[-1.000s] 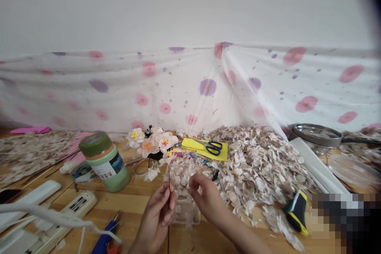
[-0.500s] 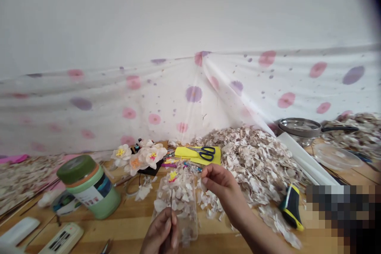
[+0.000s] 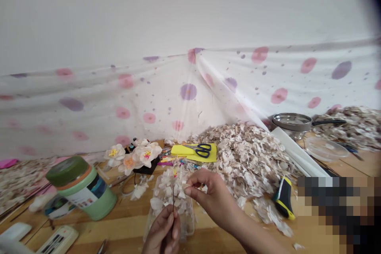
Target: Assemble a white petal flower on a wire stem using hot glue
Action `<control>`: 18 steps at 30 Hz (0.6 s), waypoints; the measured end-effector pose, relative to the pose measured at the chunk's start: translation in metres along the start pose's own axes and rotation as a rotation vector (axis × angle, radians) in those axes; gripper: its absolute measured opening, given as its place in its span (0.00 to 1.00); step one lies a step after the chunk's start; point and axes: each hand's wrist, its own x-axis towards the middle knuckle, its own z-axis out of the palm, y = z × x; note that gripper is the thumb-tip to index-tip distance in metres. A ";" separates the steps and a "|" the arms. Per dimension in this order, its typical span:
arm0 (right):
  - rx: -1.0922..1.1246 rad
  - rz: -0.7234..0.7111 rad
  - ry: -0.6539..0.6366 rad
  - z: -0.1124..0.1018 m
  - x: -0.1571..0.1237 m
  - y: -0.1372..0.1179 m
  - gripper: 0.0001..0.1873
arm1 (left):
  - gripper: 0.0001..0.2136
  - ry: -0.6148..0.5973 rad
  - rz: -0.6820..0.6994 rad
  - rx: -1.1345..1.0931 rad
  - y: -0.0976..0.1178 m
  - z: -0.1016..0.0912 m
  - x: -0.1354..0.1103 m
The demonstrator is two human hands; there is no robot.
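My left hand (image 3: pixel 165 228) pinches a thin dark flower stem (image 3: pixel 173 195), held upright over a clear plastic box (image 3: pixel 190 222). At the stem's top is a small pink and yellow centre (image 3: pixel 175 173) with pale petals around it, hard to tell from those behind. Beside the stem, to its right, my right hand (image 3: pixel 205 192) is closed in a pinch; what sits between its fingertips is too small to make out. Loose whitish petals (image 3: pixel 157 204) lie in the box under both hands.
A green jar (image 3: pixel 99 202) stands left, behind a white device (image 3: pixel 59 240). Finished flowers (image 3: pixel 145 154) sit farther back. Scissors (image 3: pixel 203 151) rest on yellow paper (image 3: pixel 178 150). Right are a large petal heap (image 3: pixel 250 154), a utility knife (image 3: pixel 284 198) and a metal sieve (image 3: pixel 293 121).
My right hand has moved left and slightly down, close to the stem's upper part. My left hand still grips the stem. The whole view has shifted slightly.
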 end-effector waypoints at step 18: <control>-0.409 -0.161 -0.118 0.004 0.001 0.001 0.08 | 0.10 0.022 -0.060 0.028 -0.011 0.001 0.002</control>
